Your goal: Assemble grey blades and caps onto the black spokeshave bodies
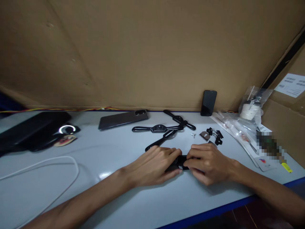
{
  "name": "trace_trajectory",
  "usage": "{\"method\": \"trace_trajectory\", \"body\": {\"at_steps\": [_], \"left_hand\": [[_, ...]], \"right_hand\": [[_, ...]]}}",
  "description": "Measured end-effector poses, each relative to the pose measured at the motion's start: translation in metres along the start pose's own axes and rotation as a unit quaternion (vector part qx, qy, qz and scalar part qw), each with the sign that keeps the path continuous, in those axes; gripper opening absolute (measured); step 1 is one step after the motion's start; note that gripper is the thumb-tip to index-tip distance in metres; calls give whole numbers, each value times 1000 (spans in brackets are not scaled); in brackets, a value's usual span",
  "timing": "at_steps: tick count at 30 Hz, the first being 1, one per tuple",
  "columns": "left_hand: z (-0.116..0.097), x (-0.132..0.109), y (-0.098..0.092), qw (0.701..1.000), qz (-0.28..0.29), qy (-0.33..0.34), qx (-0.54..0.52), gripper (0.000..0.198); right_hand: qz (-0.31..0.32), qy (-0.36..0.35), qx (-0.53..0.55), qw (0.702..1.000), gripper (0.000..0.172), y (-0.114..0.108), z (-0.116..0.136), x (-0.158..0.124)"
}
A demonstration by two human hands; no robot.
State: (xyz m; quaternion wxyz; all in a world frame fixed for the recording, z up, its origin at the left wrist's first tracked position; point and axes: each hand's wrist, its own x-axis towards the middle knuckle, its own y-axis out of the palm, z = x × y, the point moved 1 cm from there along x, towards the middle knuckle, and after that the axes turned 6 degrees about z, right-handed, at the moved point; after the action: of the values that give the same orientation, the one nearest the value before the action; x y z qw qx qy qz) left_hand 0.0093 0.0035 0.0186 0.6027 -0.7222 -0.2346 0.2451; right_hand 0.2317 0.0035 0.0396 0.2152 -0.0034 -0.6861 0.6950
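Observation:
Between both hands is a black spokeshave body (pixel 183 162), held low over the table, mostly covered by fingers. My left hand (pixel 159 163) is closed round its left end, with thumb and fingers near the middle. My right hand (pixel 208 163) pinches the right part, fingertips on the centre. Just beyond them lie three more black spokeshave bodies, one level (pixel 159 128), one slanting at the back (pixel 176 117) and one partly behind my left hand (pixel 163 139). Small silver screws (pixel 193 135), a grey spokeshave blade (pixel 204 135) and small black clamp-like parts (pixel 217 136) lie beyond my right hand.
A grey phone (pixel 122 119) lies at the back; a black phone (pixel 208 103) leans on the cardboard wall (pixel 152 54). Black cases (pixel 35 130) and a white cable (pixel 76 165) are at left. Plastic packaging (pixel 240 136) and a bagged cup (pixel 249 109) stand right.

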Motion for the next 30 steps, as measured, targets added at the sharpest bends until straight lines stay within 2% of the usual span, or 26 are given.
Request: {"method": "trace_trajectory", "body": {"at_steps": [2,3,7,9,12,14,17,19,24,30], "left_hand": [[0,0,0,1000,5,-3,5,24],[0,0,0,1000,5,-4,7,24],[0,-1,0,1000,-1,-1,5,23],[0,-1,0,1000,-4,-1,4,22],[0,-1,1,1000,-6,2,5,23],[1,-1,1,1000,-5,3,8,24],[0,0,1,1000,-5,2,9,22],[0,0,0,1000,-7,3,6,22],[1,-1,1,1000,-10,3,7,22],[0,0,2,1000,1,-2,17,22]], "right_hand": [[-37,16,-19,999,29,-3,-5,-1],[-62,54,-22,996,30,-6,-11,-2],[-147,271,-10,951,25,-16,-50,-7],[-121,327,5,937,18,-13,-66,-8],[-28,379,25,925,14,0,-76,-4],[19,389,24,921,18,10,-74,0],[40,380,19,924,13,18,-69,4],[37,373,27,927,5,19,-67,5],[16,351,72,933,19,12,-60,3],[-34,289,210,934,13,-4,-29,6]]}}
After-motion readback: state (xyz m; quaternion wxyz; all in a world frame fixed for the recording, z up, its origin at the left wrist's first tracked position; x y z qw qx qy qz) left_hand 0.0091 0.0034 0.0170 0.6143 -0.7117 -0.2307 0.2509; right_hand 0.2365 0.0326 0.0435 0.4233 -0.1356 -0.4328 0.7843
